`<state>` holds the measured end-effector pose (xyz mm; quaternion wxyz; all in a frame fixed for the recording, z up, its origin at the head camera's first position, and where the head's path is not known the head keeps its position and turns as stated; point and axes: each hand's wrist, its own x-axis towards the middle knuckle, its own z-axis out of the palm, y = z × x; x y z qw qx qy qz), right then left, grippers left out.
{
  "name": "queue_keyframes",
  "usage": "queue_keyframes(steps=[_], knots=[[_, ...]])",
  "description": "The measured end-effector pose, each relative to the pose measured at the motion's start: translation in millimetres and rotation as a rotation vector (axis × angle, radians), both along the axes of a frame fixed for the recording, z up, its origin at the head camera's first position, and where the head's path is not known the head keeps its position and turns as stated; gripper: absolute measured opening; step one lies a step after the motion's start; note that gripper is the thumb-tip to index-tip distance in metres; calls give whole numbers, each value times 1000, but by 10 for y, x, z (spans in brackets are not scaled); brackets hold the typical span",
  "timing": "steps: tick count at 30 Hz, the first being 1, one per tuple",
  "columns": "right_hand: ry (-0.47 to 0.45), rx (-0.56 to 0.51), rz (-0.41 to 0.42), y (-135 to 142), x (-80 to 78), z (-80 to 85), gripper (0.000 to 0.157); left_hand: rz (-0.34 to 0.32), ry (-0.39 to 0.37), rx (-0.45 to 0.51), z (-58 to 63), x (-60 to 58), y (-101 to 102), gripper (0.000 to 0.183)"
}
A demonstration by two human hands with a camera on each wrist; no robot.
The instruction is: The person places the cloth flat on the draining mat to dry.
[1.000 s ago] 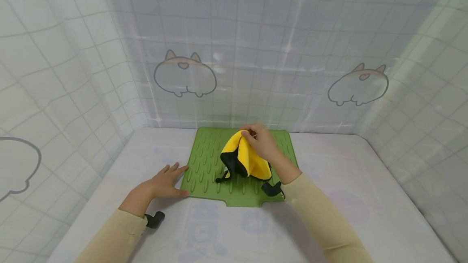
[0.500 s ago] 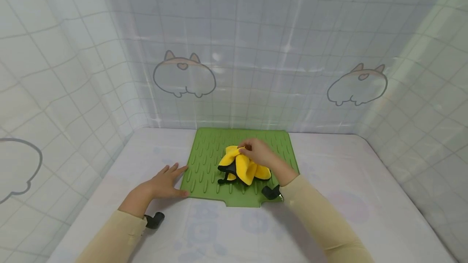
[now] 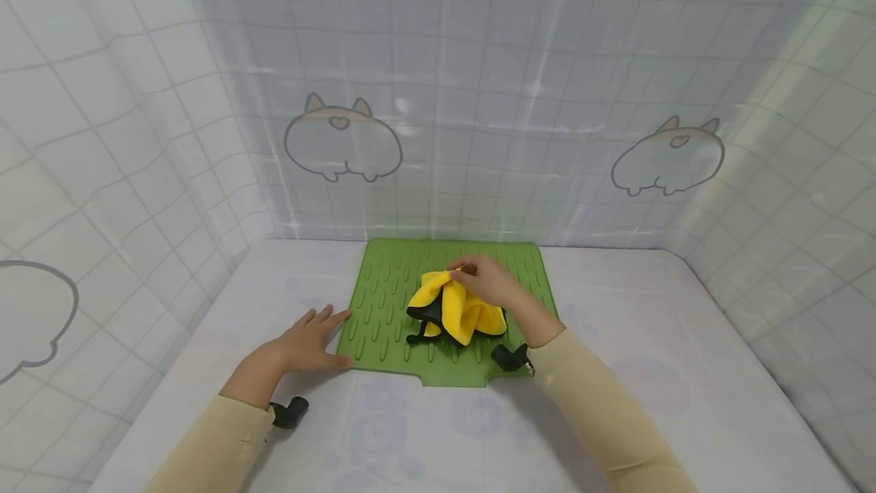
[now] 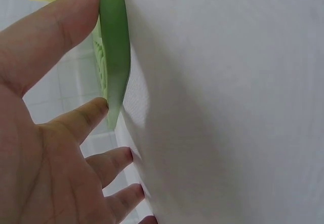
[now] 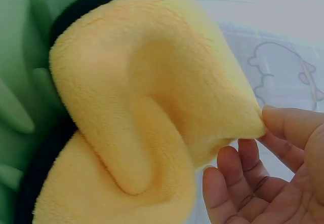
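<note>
A yellow plush cloth (image 3: 460, 312) with dark edging and a dark side hangs in folds over the green mat (image 3: 383, 303). My right hand (image 3: 487, 280) pinches its top between thumb and forefinger, the other fingers curled below, as the right wrist view shows. The cloth's lower folds are down at the mat. My left hand (image 3: 304, 342) lies with fingers spread at the mat's left edge. In the left wrist view its thumb (image 4: 55, 31) and forefinger touch the mat's rim (image 4: 115, 46), while the other fingers reach the white tabletop.
The mat has raised oblong ridges and a tab (image 3: 453, 377) at its front edge. White tabletop (image 3: 616, 310) surrounds it. Grid-patterned sheets (image 3: 506, 135) with cartoon animals stand behind and at both sides. Small black devices (image 3: 290, 412) sit at both wrists.
My right hand first lowered the cloth, so its folds sank toward the mat and spread. Since then it has risen very slightly. The left hand stays in place.
</note>
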<state>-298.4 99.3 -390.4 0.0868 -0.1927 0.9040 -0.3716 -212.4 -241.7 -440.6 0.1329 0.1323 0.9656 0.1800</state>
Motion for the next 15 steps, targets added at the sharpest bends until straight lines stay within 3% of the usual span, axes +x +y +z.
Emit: queue_keyframes(steps=[15], knots=[[63,-113,-21,247,141,125,23,-9,10,-10,-1,24,31,97]])
